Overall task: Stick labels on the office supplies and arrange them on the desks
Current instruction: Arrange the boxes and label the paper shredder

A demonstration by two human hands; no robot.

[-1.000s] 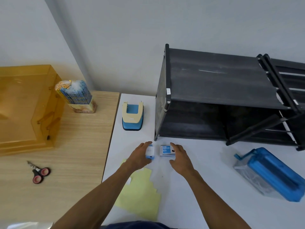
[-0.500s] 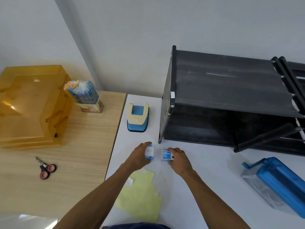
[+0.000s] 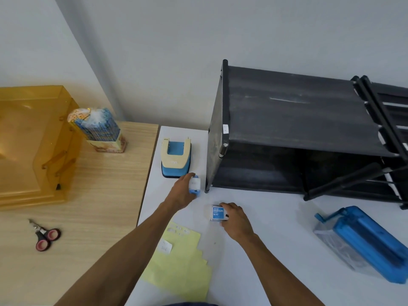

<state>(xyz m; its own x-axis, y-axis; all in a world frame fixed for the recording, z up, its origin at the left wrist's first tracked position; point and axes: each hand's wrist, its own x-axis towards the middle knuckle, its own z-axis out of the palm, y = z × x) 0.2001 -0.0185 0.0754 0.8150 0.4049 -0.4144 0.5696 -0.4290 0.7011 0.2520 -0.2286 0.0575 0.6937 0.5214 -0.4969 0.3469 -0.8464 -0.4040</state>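
My left hand [image 3: 181, 193] grips a small white and blue box [image 3: 195, 185] just in front of the blue and cream hole punch [image 3: 176, 158] on the white desk [image 3: 276, 250]. My right hand [image 3: 235, 219] holds a blue binder clips box [image 3: 217, 213] flat on the desk, a little nearer to me. A yellow label sheet [image 3: 178, 261] with a few white labels lies near the desk's front, under my left forearm.
A black shelf rack [image 3: 287, 120] fills the back right of the white desk. A blue plastic device in a clear bag [image 3: 364, 241] lies at the right. On the wooden desk [image 3: 88, 217] stand an amber paper tray [image 3: 28, 142], a pencil holder [image 3: 99, 129] and scissors [image 3: 45, 235].
My left hand has carried the small white and blue box away from me toward the hole punch. The two boxes, side by side before, are now apart. My right hand stays on the binder clips box.
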